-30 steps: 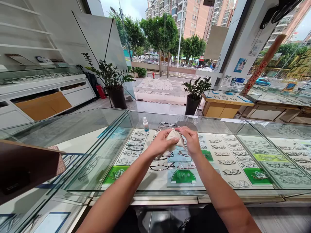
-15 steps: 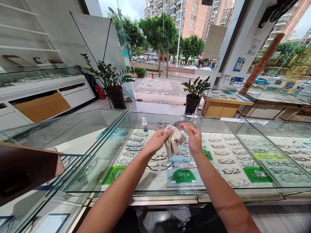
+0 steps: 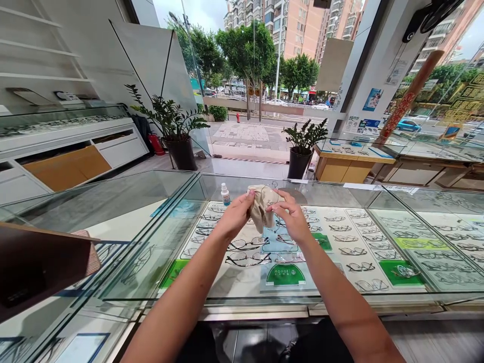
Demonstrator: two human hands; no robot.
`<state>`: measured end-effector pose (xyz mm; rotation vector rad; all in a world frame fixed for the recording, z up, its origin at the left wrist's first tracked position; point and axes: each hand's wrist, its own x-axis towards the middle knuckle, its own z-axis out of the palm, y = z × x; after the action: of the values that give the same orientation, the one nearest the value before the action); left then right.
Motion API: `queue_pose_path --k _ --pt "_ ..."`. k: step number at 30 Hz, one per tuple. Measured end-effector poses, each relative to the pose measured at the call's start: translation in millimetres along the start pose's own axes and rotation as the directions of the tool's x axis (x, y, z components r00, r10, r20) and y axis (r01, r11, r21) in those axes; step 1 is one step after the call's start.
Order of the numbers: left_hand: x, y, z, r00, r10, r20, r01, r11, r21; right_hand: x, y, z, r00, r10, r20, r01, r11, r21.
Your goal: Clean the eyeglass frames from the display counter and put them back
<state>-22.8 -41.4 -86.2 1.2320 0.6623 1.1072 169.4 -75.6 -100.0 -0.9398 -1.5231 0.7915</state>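
Note:
Above the glass counter [image 3: 242,297], my left hand [image 3: 239,212] is closed on a beige cleaning cloth [image 3: 260,212], which hangs down in folds. A pair of thin-rimmed eyeglasses [image 3: 270,193] stands against the cloth, its lenses clear and hard to make out. My right hand [image 3: 292,213] pinches the eyeglasses from the right, with thumb and fingers at the frame. Part of the frame is hidden by the fingers and the cloth. A small white bottle with a blue label [image 3: 225,194] stands upright on the counter, just beyond my left hand.
Rows of eyeglasses [image 3: 352,251] lie inside the counter, with a green sign [image 3: 286,275] near the front. A dark brown box-like object [image 3: 41,267] juts in at the left. Beyond are two potted plants [image 3: 181,151] and a wooden cabinet [image 3: 340,169].
Both hands have shifted slightly left with the cloth and eyeglasses. My right hand has turned inward, its fingers now closer to the cloth and the glasses tilted differently.

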Motion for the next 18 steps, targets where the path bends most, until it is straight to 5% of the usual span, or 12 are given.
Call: queue_pose_path --k 10,18 --pt "-5 -4 10.7 0.995 0.006 0.101 0.001 0.998 -0.063 -1 5 8 0.998 0.029 0.049 -0.029 1.0 0.009" --pt "-7 -12 24.6 0.987 0.121 -0.106 -0.124 0.992 -0.022 -8 7 20 0.996 -0.077 0.047 0.078 0.997 -0.016"
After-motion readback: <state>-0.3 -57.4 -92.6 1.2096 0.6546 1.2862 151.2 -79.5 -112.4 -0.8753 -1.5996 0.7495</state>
